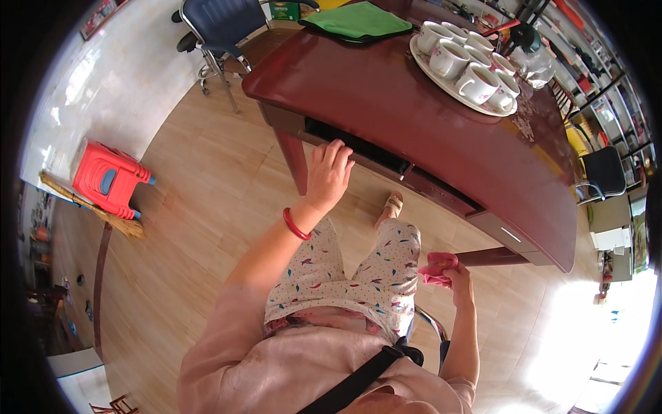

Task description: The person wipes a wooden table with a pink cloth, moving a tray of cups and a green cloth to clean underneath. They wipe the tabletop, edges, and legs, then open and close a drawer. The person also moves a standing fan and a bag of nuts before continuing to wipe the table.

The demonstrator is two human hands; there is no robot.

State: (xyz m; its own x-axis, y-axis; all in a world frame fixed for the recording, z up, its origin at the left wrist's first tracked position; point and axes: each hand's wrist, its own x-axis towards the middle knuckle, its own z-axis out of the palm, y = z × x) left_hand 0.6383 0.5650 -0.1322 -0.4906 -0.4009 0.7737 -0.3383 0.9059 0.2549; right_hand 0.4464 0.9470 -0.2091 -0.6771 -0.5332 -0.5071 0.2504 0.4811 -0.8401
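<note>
My left hand (329,173), with a red bangle on the wrist, is at a partly open drawer (362,155) in the reddish-brown wooden table (357,88). Its fingers bend over the top of the drawer front, and the dark gap behind shows no clear contents. Low beside my knee, my right hand (460,279) holds a bunched pink cloth (438,266), away from the table. A second drawer (442,195) also shows a dark gap along its top. On the tabletop, a round tray (439,85) carries several white flowered cups (450,58).
A folded green cloth (359,20) lies at the table's far left. Red plastic stools (111,178) and a straw broom (119,221) stand by the left wall. A blue office chair (225,23) is beyond the table's corner, a black chair (604,171) at the right.
</note>
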